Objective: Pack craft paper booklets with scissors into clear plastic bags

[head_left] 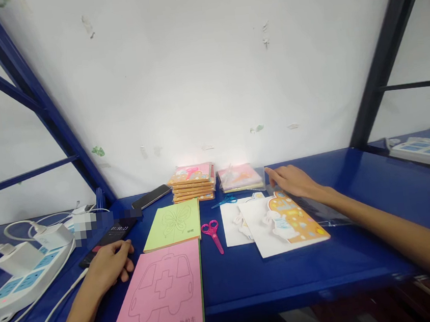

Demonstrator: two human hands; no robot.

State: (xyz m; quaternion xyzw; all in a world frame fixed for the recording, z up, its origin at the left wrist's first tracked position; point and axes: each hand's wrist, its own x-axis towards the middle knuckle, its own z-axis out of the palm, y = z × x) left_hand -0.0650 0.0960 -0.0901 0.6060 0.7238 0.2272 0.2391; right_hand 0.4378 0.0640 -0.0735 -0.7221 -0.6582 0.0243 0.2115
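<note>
My left hand rests on the blue table with its fingers loosely bent and nothing in them. It lies between a dark phone with a lit clock and a pink paper pad printed with an ambulance outline. My right hand reaches to the back, index finger stretched toward the edge of a plastic-wrapped paper pack; whether it touches the wrap I cannot tell. Before it lie two white-and-orange illustrated cards, overlapping. Pink scissors lie mid-table, and blue scissors sit behind them.
A green pad with a butterfly outline adjoins the pink one. Several wrapped packs form a stack by the wall, beside another phone. A power strip with chargers and white cables occupies the left. Blue metal posts frame the table.
</note>
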